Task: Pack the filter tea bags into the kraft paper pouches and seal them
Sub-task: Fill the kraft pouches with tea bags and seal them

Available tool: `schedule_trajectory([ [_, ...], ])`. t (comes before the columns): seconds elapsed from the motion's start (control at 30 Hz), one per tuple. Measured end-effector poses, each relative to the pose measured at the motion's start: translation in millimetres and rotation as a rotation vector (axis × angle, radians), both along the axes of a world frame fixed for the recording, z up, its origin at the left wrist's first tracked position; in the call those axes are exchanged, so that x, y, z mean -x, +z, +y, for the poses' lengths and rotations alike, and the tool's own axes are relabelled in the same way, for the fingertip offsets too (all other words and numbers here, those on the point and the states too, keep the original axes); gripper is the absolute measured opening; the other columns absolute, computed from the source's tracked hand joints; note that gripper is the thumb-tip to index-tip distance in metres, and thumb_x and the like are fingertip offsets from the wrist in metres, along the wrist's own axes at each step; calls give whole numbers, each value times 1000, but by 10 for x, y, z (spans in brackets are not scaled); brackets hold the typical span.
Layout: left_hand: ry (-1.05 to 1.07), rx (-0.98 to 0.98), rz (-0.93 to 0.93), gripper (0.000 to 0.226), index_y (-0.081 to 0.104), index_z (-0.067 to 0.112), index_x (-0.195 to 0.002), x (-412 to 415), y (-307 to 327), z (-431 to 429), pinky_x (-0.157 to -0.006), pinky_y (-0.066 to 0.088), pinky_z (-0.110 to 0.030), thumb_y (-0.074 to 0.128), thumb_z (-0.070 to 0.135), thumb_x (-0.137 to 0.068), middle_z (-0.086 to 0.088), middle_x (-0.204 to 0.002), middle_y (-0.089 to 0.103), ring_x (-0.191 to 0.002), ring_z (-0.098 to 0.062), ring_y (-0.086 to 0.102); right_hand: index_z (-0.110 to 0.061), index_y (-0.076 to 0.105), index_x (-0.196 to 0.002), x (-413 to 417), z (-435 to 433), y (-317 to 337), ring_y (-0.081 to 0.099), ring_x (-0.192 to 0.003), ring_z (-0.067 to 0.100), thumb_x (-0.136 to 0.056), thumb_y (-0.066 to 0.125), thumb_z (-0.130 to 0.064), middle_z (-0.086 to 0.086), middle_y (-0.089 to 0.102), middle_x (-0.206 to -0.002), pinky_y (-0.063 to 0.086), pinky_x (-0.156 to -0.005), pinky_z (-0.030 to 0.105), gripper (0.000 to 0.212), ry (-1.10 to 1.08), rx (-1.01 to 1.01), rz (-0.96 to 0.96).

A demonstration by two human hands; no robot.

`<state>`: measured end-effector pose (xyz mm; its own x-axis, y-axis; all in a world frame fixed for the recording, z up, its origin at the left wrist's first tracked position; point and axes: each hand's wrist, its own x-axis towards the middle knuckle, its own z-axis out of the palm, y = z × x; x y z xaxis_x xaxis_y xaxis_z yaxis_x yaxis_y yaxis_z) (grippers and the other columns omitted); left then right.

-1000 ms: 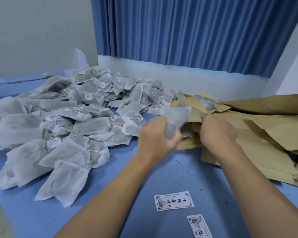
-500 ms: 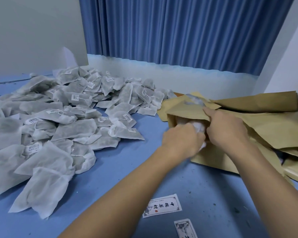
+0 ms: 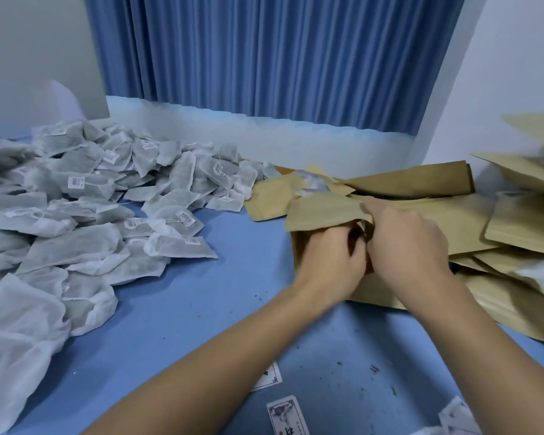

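Observation:
My left hand (image 3: pixel 330 262) has its curled fingers pushed into the mouth of a kraft paper pouch (image 3: pixel 321 211) lying on the blue table. The filter tea bag it carried is hidden under the hand and the pouch's flap. My right hand (image 3: pixel 409 243) pinches the pouch's upper lip and holds the mouth apart. Both hands touch each other at the opening. A large heap of white filter tea bags (image 3: pixel 107 199) covers the table to the left.
A stack of kraft pouches (image 3: pixel 453 221) spreads across the right side, some with tea bags showing. Two printed labels (image 3: pixel 288 416) lie near the front edge between my forearms. Bare blue table (image 3: pixel 186 309) lies in the middle. A blue curtain hangs behind.
My left hand carried a tea bag rightward from the heap to the pouch and pushed it inside. My right hand stayed at the pouch's lip. The bag is no longer visible.

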<state>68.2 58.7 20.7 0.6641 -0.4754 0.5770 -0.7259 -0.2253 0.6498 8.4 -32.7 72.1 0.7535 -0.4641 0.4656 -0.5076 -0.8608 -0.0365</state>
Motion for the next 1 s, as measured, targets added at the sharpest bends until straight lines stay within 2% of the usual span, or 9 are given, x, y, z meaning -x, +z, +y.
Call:
schedule_trajectory([
  [0.13,-69,418,-236,9,61,16,-94,405,-436,521,-68,41,-27,52,14,-92,4,-84,54,-76,-16,50,-23,53,-115,19,-126,118,45,-75,34,-87,51,-9,5,46,-77,36,-65,34,31,-44,-63,-25],
  [0.27,53,601,591,51,53,34,-115,477,-462,632,-81,50,-22,70,57,-72,6,-101,62,-89,-10,63,-26,53,-117,68,-91,157,47,-76,35,-86,49,-5,7,55,-82,37,-65,35,37,-35,-92,-55],
  [0.33,-243,645,1028,87,50,23,-137,367,-383,592,-103,50,-38,77,67,-67,-2,-122,68,-116,-21,65,-35,56,-125,164,29,63,56,-83,35,-79,47,0,3,64,-100,41,-65,35,58,55,-74,-124],
  [0.43,-547,737,1338,72,58,15,-138,296,-176,516,-99,53,-49,64,63,-86,-11,-132,66,-122,-29,63,-37,60,-125,397,184,-260,64,-100,24,-80,54,-6,-15,63,-127,50,-69,34,55,272,8,-136],
  [0.57,-7,902,1371,24,68,2,-116,201,-293,403,-79,62,-47,54,17,-103,-12,-106,76,-93,-27,74,-41,53,-133,751,-44,-694,53,-122,4,-98,38,-63,-26,57,-135,18,-114,37,44,395,-134,260],
  [0.63,77,895,1335,20,69,3,-110,232,-381,414,-82,61,-45,53,14,-103,-12,-106,76,-92,-26,74,-47,59,-126,964,-89,-779,46,-126,-5,-91,35,-77,-33,53,-135,27,-113,34,52,351,-374,37],
  [0.7,82,848,1298,19,69,5,-107,302,-474,410,-74,62,-41,54,17,-103,-11,-104,76,-89,-24,75,-43,59,-122,1086,-74,-856,51,-117,-1,-91,46,-72,-28,56,-126,42,-93,28,44,174,-571,-403],
  [0.8,31,788,1233,16,71,7,-104,385,-517,406,-64,61,-36,62,19,-99,-8,-97,78,-84,-22,76,-27,57,-117,1090,-44,-874,61,-97,16,-89,63,-58,-6,59,-117,47,-85,37,42,-93,-953,-525],
  [1.0,8,843,1264,11,71,6,-99,468,-447,456,-47,52,-25,71,15,-93,-7,-93,78,-63,-17,71,-4,66,-92,1107,-50,-922,55,-53,10,-88,73,-8,1,63,-65,48,-51,16,9,77,-1668,-932],
])
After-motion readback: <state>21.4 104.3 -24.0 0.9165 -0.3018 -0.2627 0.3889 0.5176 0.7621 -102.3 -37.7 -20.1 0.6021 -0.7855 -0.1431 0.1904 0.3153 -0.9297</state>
